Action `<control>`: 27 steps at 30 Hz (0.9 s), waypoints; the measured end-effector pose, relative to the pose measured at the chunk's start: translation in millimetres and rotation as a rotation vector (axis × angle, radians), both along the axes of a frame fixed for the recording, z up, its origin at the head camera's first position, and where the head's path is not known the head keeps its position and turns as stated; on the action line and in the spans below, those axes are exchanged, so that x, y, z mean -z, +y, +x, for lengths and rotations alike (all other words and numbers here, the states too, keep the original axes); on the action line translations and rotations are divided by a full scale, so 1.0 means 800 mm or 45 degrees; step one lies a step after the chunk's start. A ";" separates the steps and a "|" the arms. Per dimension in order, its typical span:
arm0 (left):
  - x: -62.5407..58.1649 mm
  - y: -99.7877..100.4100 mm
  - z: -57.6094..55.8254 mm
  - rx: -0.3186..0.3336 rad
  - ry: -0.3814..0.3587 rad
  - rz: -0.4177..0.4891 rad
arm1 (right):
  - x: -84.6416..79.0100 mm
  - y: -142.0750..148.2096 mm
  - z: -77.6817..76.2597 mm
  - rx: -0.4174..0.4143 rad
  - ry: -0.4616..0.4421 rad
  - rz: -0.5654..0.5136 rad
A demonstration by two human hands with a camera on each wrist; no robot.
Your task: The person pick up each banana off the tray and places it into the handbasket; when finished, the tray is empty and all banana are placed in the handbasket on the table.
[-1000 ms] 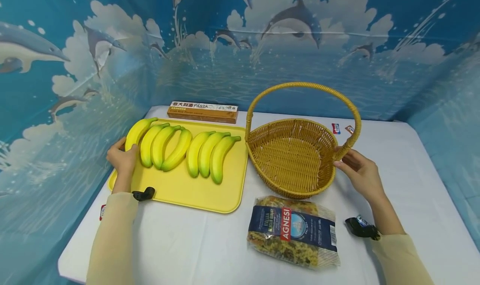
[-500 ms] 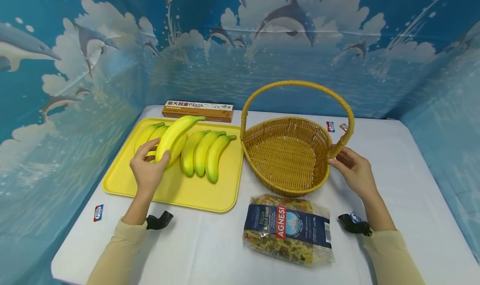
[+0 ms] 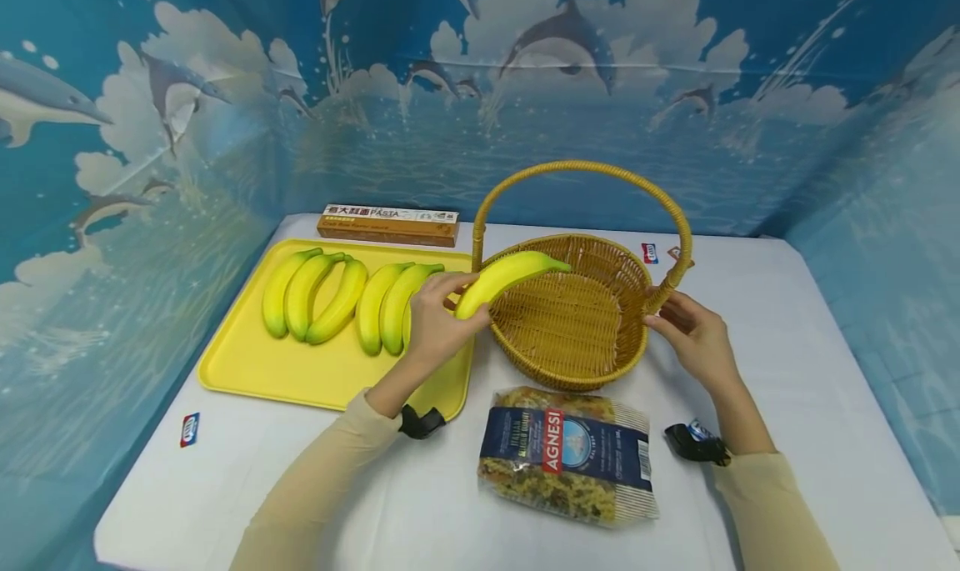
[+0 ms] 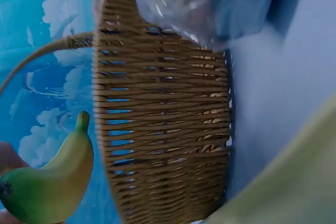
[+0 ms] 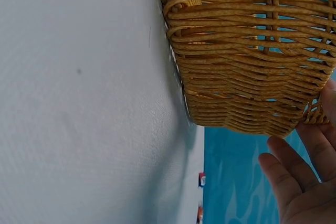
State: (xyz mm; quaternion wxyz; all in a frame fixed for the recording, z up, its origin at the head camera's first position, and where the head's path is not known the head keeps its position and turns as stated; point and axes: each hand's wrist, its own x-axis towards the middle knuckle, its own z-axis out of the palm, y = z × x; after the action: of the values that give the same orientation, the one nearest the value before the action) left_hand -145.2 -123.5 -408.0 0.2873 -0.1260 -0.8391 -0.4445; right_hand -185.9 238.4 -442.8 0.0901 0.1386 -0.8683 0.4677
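Observation:
My left hand point(image 3: 438, 321) pinches a yellow banana point(image 3: 510, 279) by its lower end, between thumb and fingers. The banana's green stem points right, over the left side of the wicker basket point(image 3: 570, 381). In the left wrist view, the same banana point(image 4: 58, 182) shows beside the basket's woven wall point(image 4: 163, 114). My right hand point(image 3: 697, 342) holds the basket at the right rim, by the foot of its tall handle point(image 3: 581, 165). Several more bananas point(image 3: 341, 304) lie on the yellow tray point(image 3: 247, 363); my left hand partly covers the rightmost ones.
A bag of Agnesi pasta point(image 3: 566, 454) lies in front of the basket. Behind the tray sits a long pasta box point(image 3: 386, 227). Small stickers, one red and blue point(image 3: 649, 253), are on the white table point(image 3: 420, 504). A dolphin-print curtain point(image 3: 375, 137) surrounds the table.
My left hand has lifted the leftmost banana off the tray and carried it right, to over the basket's left edge. My right hand stays at the basket's rim.

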 end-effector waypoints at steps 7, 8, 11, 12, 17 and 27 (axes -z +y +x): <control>0.012 0.042 -0.045 -0.034 -0.129 -0.068 | -0.001 -0.002 0.001 -0.019 0.004 -0.001; 0.014 0.046 -0.049 -0.046 -0.133 -0.092 | -0.001 -0.002 0.001 -0.015 0.001 0.009; 0.016 0.059 -0.057 -0.081 -0.129 -0.162 | -0.003 0.001 0.002 0.011 -0.005 0.034; 0.017 0.063 -0.059 -0.090 -0.128 -0.182 | -0.004 0.002 0.002 0.023 -0.010 0.043; 0.022 0.073 -0.061 -0.128 -0.170 -0.236 | -0.004 0.000 0.001 0.036 -0.016 0.068; 0.028 0.083 -0.072 -0.161 -0.259 -0.314 | -0.002 0.000 0.002 0.034 -0.008 0.034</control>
State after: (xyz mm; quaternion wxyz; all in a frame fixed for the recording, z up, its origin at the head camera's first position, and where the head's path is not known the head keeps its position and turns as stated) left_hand -202.5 -57.2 -430.3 0.2105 -0.0615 -0.9183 -0.3295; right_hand -184.2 238.1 -441.5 0.0917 0.1266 -0.8765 0.4553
